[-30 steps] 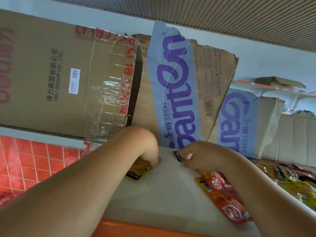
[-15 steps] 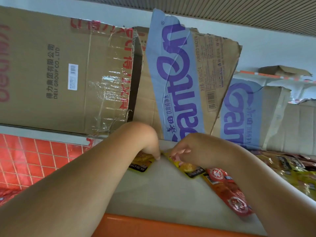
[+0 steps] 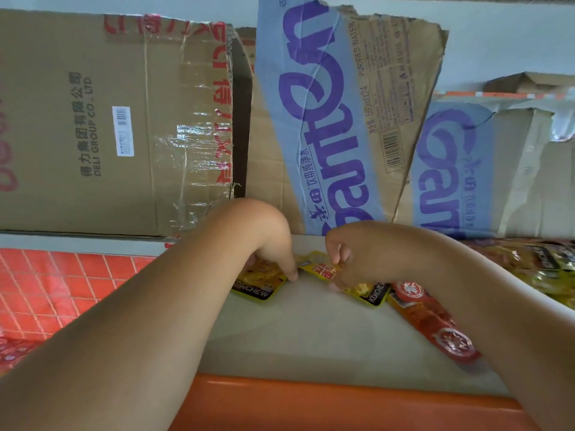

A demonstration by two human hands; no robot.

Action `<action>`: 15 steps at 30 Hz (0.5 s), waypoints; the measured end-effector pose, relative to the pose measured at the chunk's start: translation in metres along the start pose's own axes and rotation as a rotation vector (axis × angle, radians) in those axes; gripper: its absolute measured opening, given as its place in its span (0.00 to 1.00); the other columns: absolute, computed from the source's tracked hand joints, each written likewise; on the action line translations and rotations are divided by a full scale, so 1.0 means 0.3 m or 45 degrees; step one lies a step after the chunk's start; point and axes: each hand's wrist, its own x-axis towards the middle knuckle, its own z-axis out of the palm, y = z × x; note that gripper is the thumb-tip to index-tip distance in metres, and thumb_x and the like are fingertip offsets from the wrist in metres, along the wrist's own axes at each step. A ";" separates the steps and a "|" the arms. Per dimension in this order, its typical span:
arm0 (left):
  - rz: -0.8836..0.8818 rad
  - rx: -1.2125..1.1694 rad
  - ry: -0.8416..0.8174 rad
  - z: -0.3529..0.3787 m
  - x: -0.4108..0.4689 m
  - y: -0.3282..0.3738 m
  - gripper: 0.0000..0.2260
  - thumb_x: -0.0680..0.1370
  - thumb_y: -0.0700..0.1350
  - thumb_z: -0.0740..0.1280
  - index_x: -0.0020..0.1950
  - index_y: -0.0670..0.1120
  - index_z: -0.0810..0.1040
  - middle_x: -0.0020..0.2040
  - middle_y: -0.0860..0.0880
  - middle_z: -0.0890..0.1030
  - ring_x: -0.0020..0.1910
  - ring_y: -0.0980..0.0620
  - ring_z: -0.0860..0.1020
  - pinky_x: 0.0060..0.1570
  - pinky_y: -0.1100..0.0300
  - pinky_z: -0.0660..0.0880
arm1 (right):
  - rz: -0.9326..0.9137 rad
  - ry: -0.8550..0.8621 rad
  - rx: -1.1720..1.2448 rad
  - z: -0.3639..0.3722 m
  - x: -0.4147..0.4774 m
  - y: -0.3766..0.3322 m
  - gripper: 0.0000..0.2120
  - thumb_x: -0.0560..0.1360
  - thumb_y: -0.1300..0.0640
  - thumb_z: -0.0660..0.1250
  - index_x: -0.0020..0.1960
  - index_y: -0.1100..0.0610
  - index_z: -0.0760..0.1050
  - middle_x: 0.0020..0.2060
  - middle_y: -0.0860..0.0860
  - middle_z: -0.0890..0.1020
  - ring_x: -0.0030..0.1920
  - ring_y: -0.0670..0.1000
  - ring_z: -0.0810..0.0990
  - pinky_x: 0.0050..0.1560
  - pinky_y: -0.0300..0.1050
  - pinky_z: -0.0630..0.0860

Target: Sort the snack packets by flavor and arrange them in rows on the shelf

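Observation:
On the pale shelf [image 3: 311,334] my left hand [image 3: 267,241] presses its fingertips onto a yellow packet with a black band [image 3: 258,283]. Beside it my right hand [image 3: 351,253] pinches a second yellow packet [image 3: 317,265] that lies flat, its black end [image 3: 373,292] sticking out below the hand. A red-orange packet [image 3: 432,325] lies on the shelf next to it, partly under my right forearm. Both hands touch their packets and hide the packets' upper parts.
Large cardboard boxes [image 3: 109,119] and flattened blue-printed cartons [image 3: 336,119] lean at the back of the shelf. A heap of several yellow and dark packets [image 3: 541,262] lies at the right. The shelf has an orange front edge [image 3: 311,399]. Red tiles [image 3: 62,284] show at left.
My right hand has brought a yellow packet down flat next to the one under my left hand. The left hand has stayed on its packet.

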 end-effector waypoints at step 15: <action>0.274 -0.466 0.917 -0.011 -0.276 -0.073 0.16 0.61 0.53 0.79 0.45 0.56 0.79 0.39 0.55 0.82 0.39 0.54 0.81 0.42 0.51 0.80 | -0.485 0.866 0.288 -0.107 -0.111 -0.059 0.18 0.68 0.44 0.75 0.53 0.47 0.74 0.45 0.46 0.75 0.46 0.50 0.76 0.41 0.45 0.72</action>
